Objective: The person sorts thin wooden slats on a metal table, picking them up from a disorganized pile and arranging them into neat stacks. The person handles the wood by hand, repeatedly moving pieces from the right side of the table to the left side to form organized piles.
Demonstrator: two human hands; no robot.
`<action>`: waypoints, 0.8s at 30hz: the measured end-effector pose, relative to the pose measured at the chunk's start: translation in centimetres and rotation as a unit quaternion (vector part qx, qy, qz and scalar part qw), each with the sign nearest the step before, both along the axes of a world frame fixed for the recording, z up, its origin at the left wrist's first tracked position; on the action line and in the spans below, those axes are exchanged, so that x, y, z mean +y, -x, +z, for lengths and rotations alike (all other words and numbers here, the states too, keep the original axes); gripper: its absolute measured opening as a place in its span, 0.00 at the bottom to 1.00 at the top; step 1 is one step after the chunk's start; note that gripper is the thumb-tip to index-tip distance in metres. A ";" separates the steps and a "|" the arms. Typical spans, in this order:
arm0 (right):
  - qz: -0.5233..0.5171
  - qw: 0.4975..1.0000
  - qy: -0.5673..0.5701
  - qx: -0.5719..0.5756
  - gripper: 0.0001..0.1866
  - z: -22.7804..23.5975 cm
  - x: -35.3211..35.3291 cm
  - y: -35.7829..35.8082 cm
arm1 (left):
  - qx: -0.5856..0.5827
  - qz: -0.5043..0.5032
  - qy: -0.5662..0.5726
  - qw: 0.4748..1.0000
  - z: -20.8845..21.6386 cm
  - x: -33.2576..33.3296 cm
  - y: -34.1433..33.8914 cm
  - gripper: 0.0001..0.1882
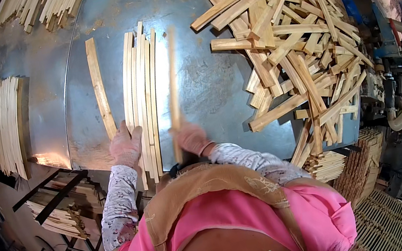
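Grey metal tabletop [214,96] in front of you, your left hand [125,145] rests against the near left side of a short row of long, straight, pale wooden slats [142,95], its fingers beside the lower end of a single flat, honey-coloured wooden slat [98,84] lying apart; whether they grip either one, you cannot tell from this view. Your right hand [191,139] is closed around a narrow, light-brown wooden slat [173,84], just right of the row. By the look of it, the work is partway along: a handful of pieces lie side by side in front of you, their far ends uneven, while a tight, upright-edged bundle of pale wooden slats [0,128] at the table's left edge and a loose spread of cream wooden slats [38,11] at the far left seem already dealt with. Much appears left, judging by the large, jumbled heap of yellow-brown wooden pieces [284,49] sprawled across the right side. Motion blurs the slat in your right hand and that hand's fingers, so the exact grip is hard to read. The heap's far end is cut off by the dark rim, its lower layers lie buried, and your left palm faces away from the camera.
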State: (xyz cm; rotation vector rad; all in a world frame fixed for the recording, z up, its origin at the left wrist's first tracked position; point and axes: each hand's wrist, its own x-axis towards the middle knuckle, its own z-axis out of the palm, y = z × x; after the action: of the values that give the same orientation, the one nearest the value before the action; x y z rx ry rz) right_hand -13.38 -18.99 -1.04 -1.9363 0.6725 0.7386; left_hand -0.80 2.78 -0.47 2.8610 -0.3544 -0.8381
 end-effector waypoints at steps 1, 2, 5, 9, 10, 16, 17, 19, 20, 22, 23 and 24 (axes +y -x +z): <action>0.054 0.993 -0.017 0.101 0.47 1.0 1.1 -0.9 | -0.013 -0.003 0.027 1.000 -0.8 -0.5 -0.2 0.46; 0.078 0.988 0.115 -0.060 0.48 -2.1 2.6 1.0 | -0.022 -0.003 0.054 0.998 -1.2 -1.2 -0.1 0.46; 0.060 0.998 -0.014 -0.002 0.44 -0.3 -0.4 -0.2 | 0.027 0.009 0.068 0.997 -0.3 -2.8 -0.2 0.44; -0.144 0.945 -0.257 -0.144 0.29 -4.0 -2.7 2.0 | -0.122 -0.042 0.149 0.980 1.8 -5.0 -0.1 0.34; -0.184 0.923 -0.307 -0.144 0.30 -4.2 -3.4 2.2 | -0.182 -0.069 0.186 0.963 1.7 -5.5 0.2 0.32; -0.216 0.884 -0.397 -0.118 0.36 -1.8 -8.7 0.5 | -0.119 -0.188 0.341 0.913 1.4 -13.8 -0.8 0.25; -0.222 0.887 -0.383 -0.130 0.36 -1.2 -9.2 0.0 | -0.123 -0.212 0.350 0.904 2.0 -15.2 -1.9 0.25; -0.241 0.878 -0.393 -0.128 0.35 -1.0 -10.2 -0.5 | -0.109 -0.188 0.341 0.914 3.9 -18.1 -4.2 0.24; -0.252 0.873 -0.398 -0.127 0.34 -0.9 -10.7 -0.8 | -0.101 -0.178 0.335 0.920 4.4 -19.3 -5.1 0.24; -0.234 0.890 -0.367 -0.139 0.34 1.1 -11.8 -2.0 | -0.100 -0.122 0.368 0.916 3.1 -21.4 -6.7 0.23; -0.227 0.898 -0.349 -0.145 0.34 1.8 -12.5 -2.3 | -0.113 -0.124 0.375 0.912 2.5 -22.5 -7.7 0.23; -0.238 0.899 -0.335 -0.150 0.33 1.9 -13.5 -2.4 | -0.127 -0.126 0.384 0.906 2.2 -24.0 -8.9 0.23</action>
State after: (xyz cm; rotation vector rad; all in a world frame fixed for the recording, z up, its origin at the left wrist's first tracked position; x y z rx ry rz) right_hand -10.96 -32.50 0.82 -1.1477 0.5670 0.2874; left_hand 8.12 -21.17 1.77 2.1853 -0.8738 -0.2424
